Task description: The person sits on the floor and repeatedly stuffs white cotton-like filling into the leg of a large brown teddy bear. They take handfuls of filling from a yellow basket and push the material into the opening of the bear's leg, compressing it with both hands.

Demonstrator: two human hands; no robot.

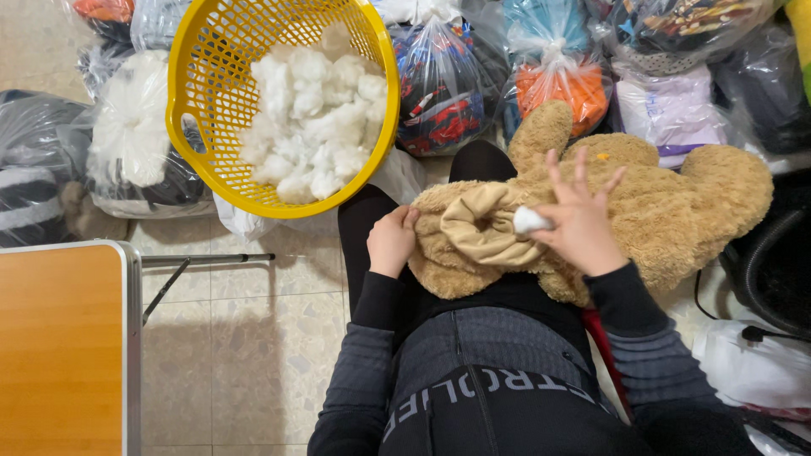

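Head view, looking down at a seated person's lap. A tan plush teddy bear [667, 211] lies across the lap, its paler fabric lining [483, 221] turned outward at an opening. The left hand [391, 241] clamps the plush edge beside that opening, fingers curled shut on the fabric. The right hand [583, 221] rests on the bear with fingers spread apart, while thumb and forefinger pinch a small wad of white stuffing [530, 220] at the mouth of the lining. Above the left hand, a round yellow plastic basket [187, 101] with a perforated wall holds a heap of loose white fibrefill [312, 118]. Behind it, along the upper edge, stand knotted clear plastic bags: one of white fluff [131, 127] at left, one with red and dark blue contents [443, 93] at centre, one with orange contents [562, 84], and one with a pale lilac package [672, 110] at right. A wooden-topped folding table [59, 346] occupies the lower left, on a tiled floor [253, 338].
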